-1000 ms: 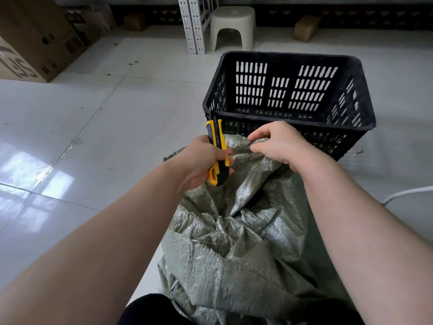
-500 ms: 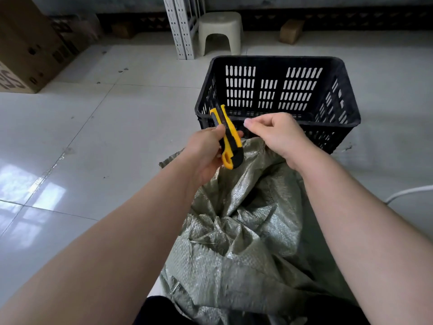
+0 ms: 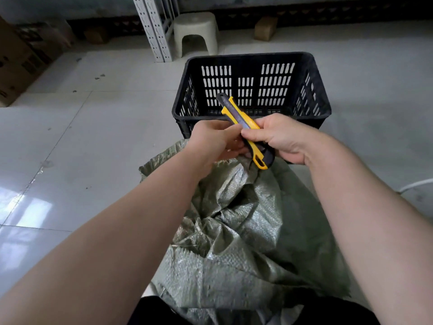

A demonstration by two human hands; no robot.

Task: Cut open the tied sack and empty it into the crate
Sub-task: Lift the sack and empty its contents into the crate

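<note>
Head view: knife [image 3: 236,116] held over sack [image 3: 246,219].
Right hand [image 3: 281,134] pinched the yellow knife at mid-body; left hand [image 3: 210,139] curled round its lower part. Sack lay crumpled on the floor, just beside the black crate [image 3: 250,56].

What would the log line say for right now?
left hand + right hand: hold knife | sack: under hands | crate: empty

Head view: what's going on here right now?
A person holds a yellow utility knife with left hand and right hand, above the crumpled green sack. The black crate stands on the floor just beyond, nothing showing inside it. The sack has not been emptied yet.
</note>
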